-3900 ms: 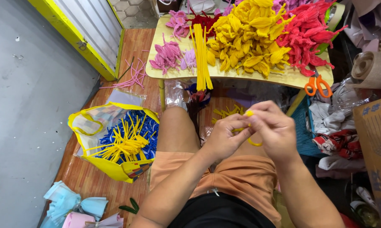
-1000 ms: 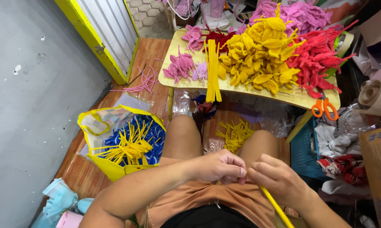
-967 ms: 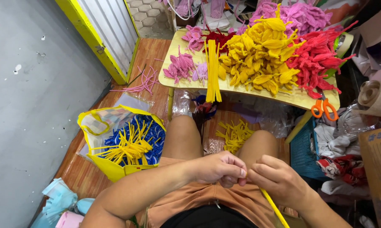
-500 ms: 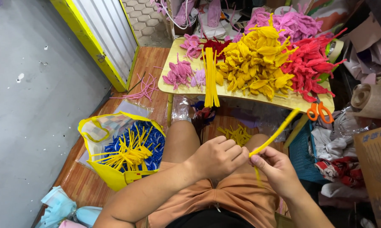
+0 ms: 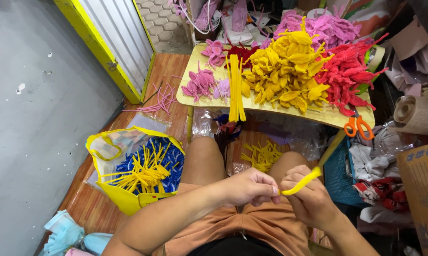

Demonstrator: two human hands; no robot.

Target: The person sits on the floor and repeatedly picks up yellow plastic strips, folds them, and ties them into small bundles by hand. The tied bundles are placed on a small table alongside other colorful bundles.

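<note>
Over the lap, seen from the head camera, the left hand and the right hand meet just above the orange shorts. Both hands are closed in a pinch on a yellow pipe cleaner: the left fingertips grip its lower end, and the right fingers wrap its middle while the free end slants up and to the right. The two hands nearly touch at the pinch.

Ahead of the knees stands a low yellow table. On it lie a straight bundle of yellow pipe cleaners, a heap of yellow twisted pieces, a heap of red ones and smaller pink clusters. Orange-handled scissors rest at the table's right edge. Under the table, between the knees, sits a small pile of yellow pieces.

Left of the left thigh, a yellow bag stands open on the wooden floor, with yellow pipe cleaners lying across blue ones inside. Loose pink strands lie on the floor near the yellow door frame. A cardboard box sits at the far right.
</note>
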